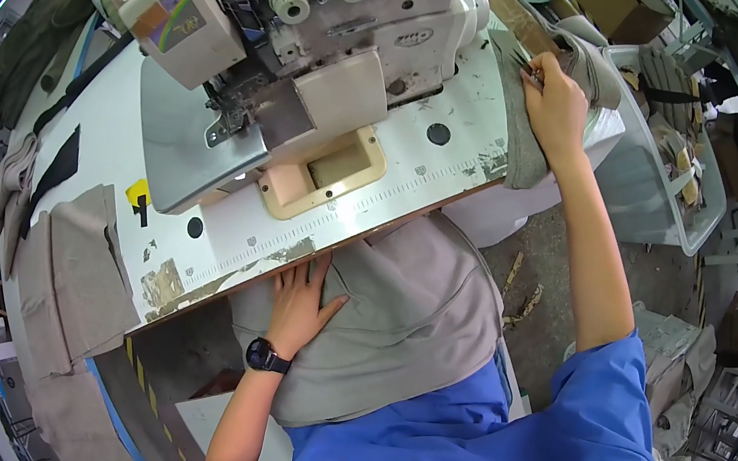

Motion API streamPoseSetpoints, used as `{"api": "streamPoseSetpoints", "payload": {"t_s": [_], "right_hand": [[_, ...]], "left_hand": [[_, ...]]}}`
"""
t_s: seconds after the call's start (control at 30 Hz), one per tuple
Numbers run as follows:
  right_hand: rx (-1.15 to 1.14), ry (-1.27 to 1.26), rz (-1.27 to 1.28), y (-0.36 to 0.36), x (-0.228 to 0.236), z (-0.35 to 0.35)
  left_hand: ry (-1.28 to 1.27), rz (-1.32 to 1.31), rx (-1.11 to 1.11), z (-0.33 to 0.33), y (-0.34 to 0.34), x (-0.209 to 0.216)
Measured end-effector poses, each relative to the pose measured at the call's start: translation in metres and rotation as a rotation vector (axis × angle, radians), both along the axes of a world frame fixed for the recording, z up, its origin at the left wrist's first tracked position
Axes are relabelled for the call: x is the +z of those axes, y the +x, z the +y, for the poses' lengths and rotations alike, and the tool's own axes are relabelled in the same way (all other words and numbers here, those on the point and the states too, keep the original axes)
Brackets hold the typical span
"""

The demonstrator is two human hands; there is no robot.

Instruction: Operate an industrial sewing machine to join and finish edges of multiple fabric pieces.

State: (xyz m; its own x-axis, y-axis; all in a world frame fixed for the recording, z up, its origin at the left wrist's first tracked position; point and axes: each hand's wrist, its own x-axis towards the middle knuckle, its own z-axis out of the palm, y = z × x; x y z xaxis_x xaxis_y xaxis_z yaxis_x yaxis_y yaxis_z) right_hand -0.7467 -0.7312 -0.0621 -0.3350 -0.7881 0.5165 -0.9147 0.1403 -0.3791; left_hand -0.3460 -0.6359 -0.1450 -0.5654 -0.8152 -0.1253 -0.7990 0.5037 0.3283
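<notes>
My left hand [299, 309] lies on a piece of grey fabric [420, 306] draped over my lap, its fingers spread and pointing toward the table's front edge. Some of its fingertips come close under that edge. At the table's right end, my right hand [557, 111] is closed around a small metal tool [523, 59] with thin pointed tips, most of it hidden in the fingers. Beneath that hand hangs a folded strip of grey cloth [523, 144]. An overlock sewing machine [339, 52] stands on the white tabletop [452, 162], ahead of both hands.
More grey fabric pieces [82, 272] hang over the table's left side. On the right, a translucent plastic bin [655, 194] holds cloth scraps, and a cardboard box [621, 10] sits farther back. A yellow tag [138, 192] lies by the machine's metal plate.
</notes>
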Motion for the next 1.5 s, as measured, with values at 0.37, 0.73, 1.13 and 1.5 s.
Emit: {"api": "streamPoseSetpoints", "payload": {"t_s": [0.37,0.73,1.13,1.5], "right_hand": [[0.736,-0.148,0.100,0.088,0.069,0.094],[0.938,0.284,-1.509,0.252,0.056,0.078],[0.685,0.338,-1.481,0.276,0.019,0.101],[0.547,0.410,-1.231,0.251,-0.020,0.135]], "left_hand": [[0.867,1.379,0.109,-0.002,-0.079,0.120],[0.033,1.000,0.030,-0.074,0.007,0.186],[-0.600,0.213,-0.206,-0.085,0.021,0.159],[-0.561,0.416,0.226,-0.060,0.093,0.152]]}}
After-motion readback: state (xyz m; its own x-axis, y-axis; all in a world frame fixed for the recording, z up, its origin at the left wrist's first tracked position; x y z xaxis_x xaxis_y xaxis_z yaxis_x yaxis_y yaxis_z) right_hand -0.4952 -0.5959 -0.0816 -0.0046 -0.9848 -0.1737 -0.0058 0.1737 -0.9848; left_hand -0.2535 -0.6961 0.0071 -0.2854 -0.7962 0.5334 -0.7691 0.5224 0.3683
